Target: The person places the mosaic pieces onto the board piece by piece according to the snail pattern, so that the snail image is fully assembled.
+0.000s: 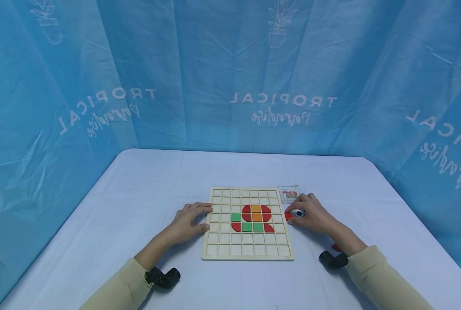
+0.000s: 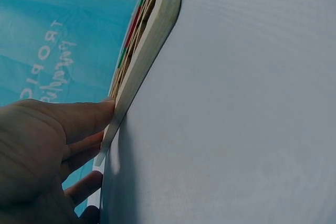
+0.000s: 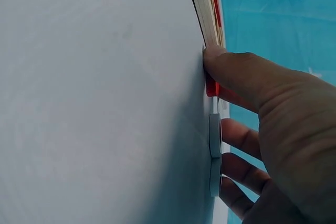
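A pale wooden grid board [image 1: 218, 250] lies on the table. Red, orange and green tiles fill some cells around its middle, among them a green square [image 1: 236, 217] and an orange square [image 1: 255, 208]. My left hand [image 1: 188, 221] touches the board's left edge, its thumb against the side in the left wrist view. Beside the board's right edge, my right hand [image 1: 310, 213] pinches a red tile [image 3: 211, 87] between thumb and finger. Two white round pieces [image 3: 215, 136] stand under its other fingers; one shows a black eye-like centre from the head view.
A small pattern card [image 1: 284, 199] with a coloured picture lies past the board's upper right corner. Another red piece [image 1: 336, 247] is partly hidden by the right forearm. A white cloth [image 1: 168, 172] covers the table, with blue printed curtains [image 1: 215, 64] around it.
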The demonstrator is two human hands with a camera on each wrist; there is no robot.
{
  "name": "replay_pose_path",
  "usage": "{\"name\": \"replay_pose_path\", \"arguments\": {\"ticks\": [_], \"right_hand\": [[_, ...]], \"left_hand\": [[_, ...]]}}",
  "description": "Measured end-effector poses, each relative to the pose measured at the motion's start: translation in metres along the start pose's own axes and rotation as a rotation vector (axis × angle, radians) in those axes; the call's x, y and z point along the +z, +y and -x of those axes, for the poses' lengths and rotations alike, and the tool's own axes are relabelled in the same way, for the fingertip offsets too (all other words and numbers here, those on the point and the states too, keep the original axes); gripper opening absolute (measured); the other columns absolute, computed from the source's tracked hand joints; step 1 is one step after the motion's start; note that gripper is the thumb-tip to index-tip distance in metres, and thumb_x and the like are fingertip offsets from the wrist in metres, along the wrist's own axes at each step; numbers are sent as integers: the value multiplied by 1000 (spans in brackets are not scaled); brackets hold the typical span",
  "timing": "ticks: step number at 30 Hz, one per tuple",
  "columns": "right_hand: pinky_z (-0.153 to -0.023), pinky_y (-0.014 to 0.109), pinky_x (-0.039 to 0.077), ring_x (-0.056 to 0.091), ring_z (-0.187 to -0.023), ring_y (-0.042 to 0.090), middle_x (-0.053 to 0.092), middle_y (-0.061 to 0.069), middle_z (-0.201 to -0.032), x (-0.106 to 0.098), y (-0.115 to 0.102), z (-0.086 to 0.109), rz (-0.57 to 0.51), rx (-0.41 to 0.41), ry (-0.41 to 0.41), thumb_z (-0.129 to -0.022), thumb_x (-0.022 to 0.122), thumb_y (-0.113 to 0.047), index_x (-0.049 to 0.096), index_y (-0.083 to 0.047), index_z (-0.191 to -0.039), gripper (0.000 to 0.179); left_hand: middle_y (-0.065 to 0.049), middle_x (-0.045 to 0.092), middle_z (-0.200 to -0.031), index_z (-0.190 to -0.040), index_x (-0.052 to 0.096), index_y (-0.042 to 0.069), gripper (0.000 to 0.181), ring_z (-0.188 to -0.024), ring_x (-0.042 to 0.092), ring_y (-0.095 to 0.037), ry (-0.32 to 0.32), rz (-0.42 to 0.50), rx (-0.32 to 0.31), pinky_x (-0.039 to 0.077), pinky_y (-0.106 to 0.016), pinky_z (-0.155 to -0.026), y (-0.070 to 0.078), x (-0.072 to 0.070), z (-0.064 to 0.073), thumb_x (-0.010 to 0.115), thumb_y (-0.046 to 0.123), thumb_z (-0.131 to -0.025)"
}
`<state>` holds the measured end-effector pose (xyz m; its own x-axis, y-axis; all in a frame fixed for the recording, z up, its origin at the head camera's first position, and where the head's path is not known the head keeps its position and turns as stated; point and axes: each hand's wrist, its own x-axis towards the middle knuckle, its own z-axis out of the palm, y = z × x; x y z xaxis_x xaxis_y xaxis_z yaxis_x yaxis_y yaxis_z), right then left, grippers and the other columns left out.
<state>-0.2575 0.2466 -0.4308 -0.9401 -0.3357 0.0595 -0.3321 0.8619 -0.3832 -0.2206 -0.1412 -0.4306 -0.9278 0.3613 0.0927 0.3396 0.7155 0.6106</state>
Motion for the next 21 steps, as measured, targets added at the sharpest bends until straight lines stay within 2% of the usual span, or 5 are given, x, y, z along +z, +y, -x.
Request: {"name": "replay_pose_path", "arguments": {"ticks": [6, 11, 16, 21], "right_hand": [[-79, 36, 39, 40, -105, 22, 57, 3, -108, 1, -1, 0, -7, 17, 1, -75, 78, -32, 72, -28, -98, 24], [-78, 34, 41, 41, -104, 21, 59, 3, -109, -4, -8, -1, -33, -2, 24, -76, 77, -33, 72, -28, -98, 23], [-77, 34, 44, 42, -105, 22, 60, 5, -113, -9, -29, -4, -70, -29, 50, -77, 77, -30, 72, -24, -98, 22], [-90, 49, 46, 45, -111, 26, 62, 5, -110, -9, -55, -9, -114, -41, 75, -77, 78, -26, 72, -20, -99, 24]], "left_hand": [[-6, 49, -142, -130, 55, 9, 49, -132, 38, -34, 0, 8, 3, 27, -61, -103, 1, -1, 1, 69, 17, -84], [-6, 48, -143, -131, 55, 9, 49, -132, 38, -34, -6, 5, 6, 28, -59, -102, 1, -1, 1, 69, 18, -84], [-5, 49, -142, -131, 55, 9, 49, -132, 39, -33, -1, -5, 19, 29, -58, -101, 0, -1, 1, 69, 19, -84], [-5, 48, -142, -131, 55, 10, 49, -132, 39, -34, -4, -3, 14, 28, -58, -102, -1, -2, 1, 69, 19, -84]]}}
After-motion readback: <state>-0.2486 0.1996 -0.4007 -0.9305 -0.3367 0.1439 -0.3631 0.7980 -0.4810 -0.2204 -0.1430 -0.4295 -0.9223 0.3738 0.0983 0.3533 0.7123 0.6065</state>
